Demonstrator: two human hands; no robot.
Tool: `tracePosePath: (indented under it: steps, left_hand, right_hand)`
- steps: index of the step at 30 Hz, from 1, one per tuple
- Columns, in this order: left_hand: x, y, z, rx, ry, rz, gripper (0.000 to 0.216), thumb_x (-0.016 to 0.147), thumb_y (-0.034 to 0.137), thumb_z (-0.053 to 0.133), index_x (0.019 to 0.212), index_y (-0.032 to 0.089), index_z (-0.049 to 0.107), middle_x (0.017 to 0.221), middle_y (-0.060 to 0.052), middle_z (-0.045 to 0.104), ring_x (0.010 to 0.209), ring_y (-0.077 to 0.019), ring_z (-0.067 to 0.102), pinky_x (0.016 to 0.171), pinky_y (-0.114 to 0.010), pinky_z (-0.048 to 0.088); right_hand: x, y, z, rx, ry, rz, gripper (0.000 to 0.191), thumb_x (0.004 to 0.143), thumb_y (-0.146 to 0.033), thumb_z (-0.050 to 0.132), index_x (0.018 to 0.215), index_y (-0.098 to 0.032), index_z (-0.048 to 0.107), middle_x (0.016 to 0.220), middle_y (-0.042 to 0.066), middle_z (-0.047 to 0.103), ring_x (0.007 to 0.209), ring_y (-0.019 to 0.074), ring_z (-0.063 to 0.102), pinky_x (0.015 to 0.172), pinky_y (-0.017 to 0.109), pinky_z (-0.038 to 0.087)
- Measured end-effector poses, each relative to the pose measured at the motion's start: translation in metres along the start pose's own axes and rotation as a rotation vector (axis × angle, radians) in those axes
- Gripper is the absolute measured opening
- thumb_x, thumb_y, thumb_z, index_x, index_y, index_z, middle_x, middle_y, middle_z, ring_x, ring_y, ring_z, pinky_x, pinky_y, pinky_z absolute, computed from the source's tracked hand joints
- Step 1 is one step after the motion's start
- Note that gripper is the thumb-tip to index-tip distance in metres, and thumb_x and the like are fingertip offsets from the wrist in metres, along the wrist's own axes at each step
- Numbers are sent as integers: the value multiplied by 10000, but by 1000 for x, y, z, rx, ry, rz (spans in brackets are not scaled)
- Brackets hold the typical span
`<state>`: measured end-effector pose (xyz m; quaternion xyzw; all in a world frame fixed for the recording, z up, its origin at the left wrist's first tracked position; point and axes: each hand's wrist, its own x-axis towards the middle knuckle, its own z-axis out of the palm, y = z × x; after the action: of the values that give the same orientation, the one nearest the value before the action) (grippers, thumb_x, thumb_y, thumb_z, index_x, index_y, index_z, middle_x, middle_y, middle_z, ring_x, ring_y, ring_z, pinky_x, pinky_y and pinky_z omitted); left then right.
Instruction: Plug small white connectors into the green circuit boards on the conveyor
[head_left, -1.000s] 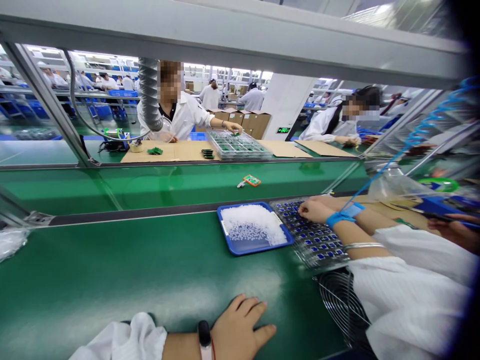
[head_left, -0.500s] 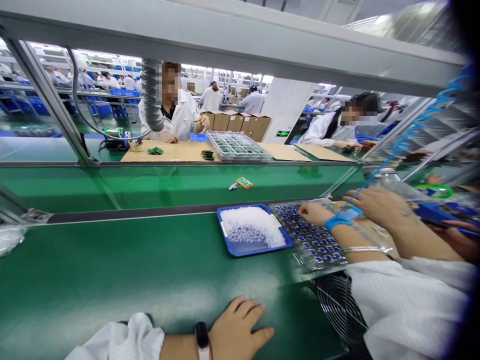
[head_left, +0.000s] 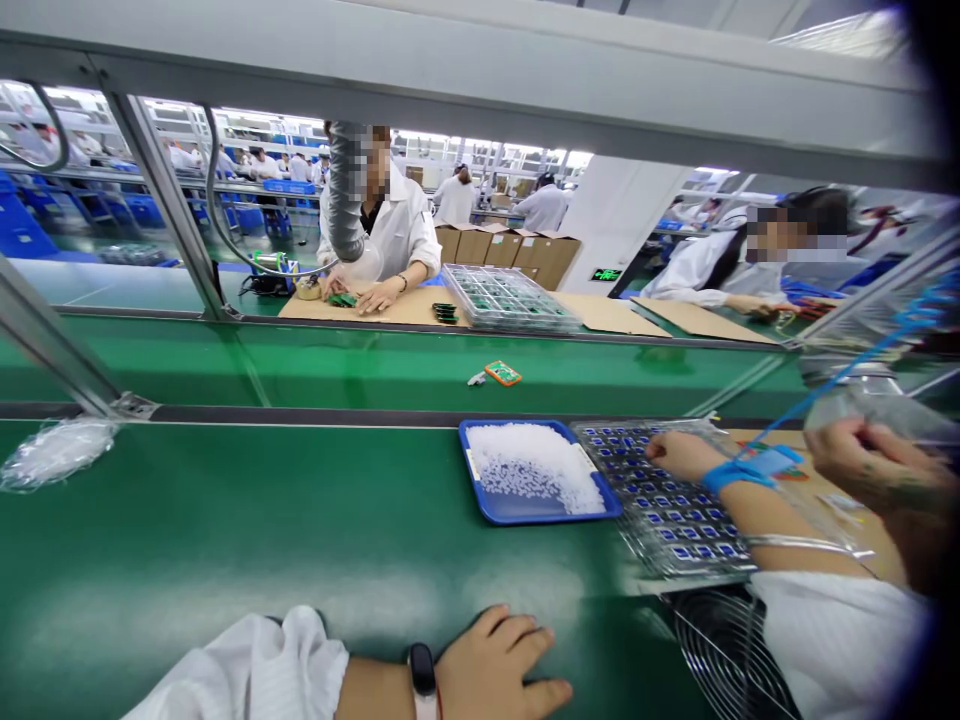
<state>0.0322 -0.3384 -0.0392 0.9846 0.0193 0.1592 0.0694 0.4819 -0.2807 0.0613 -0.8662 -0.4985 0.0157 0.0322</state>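
My left hand (head_left: 495, 670) lies flat on the green table (head_left: 262, 540) at the bottom edge, fingers spread, holding nothing. It wears a black wristband and a white sleeve. My right hand is out of view. Nearest ahead is a blue tray (head_left: 480, 500) heaped with small white pellets (head_left: 532, 465). Right of it lies a clear tray of small blue parts (head_left: 675, 520). A co-worker's hand (head_left: 671, 455) with a blue wrist strap rests on that tray. The co-worker's other hand (head_left: 862, 460) hovers farther right.
A wire fan grille (head_left: 720, 650) sits at the lower right. A crumpled plastic bag (head_left: 56, 450) lies at the far left. A small orange-green board (head_left: 502, 373) rides the conveyor belt beyond. Across it, a person in white (head_left: 390, 230) works beside stacked clear trays (head_left: 510, 297).
The view has swung slightly, shifting everything rightward in frame. My left hand stays flat. The co-worker's far hand has lifted. The person across has lowered both hands onto the cardboard.
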Motion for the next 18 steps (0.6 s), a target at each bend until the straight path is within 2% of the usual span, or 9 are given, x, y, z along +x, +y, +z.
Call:
tracePosePath:
  steps: [3,5,11,15,18]
  left_hand:
    - [3,0,-8,-11,-3,8,339,954,432,366,1230,321,528,1358,-31,500,1191,-186,477,994,-348,387]
    - [3,1,-9,-17,1,1,334,960,427,353,1210,320,545,1349,-30,510,1182,-184,485,986,-346,393]
    - [1,2,-4,0,10,-14,357,930,462,415,1244,324,514,1375,-32,482,1201,-189,463,999,-359,384]
    - [3,0,-6,4,25,6,294,949,411,400,1172,336,577,1332,-11,528,1165,-175,494,974,-322,400]
    - [2,0,-5,1,31,-3,306,946,424,401,1191,333,560,1345,-16,514,1174,-179,482,983,-330,391]
  right_hand:
    - [0,0,-1,-48,-173,1,120,628,-112,590,546,-197,608,716,144,690,730,265,655,743,385,487]
    - [-1,-1,-2,-88,-212,6,143,661,-118,569,550,-201,605,737,144,695,767,276,657,762,390,483]
    - [-5,-5,-4,-208,-252,35,183,698,-127,536,533,-177,599,701,142,681,762,311,659,696,377,468]
    - [-5,-8,-6,-233,-258,23,198,753,-154,516,590,-174,626,740,130,696,788,289,661,710,347,460]
    - [-6,-9,-7,-239,-264,19,202,779,-170,506,622,-171,634,772,132,703,796,281,661,716,337,457]
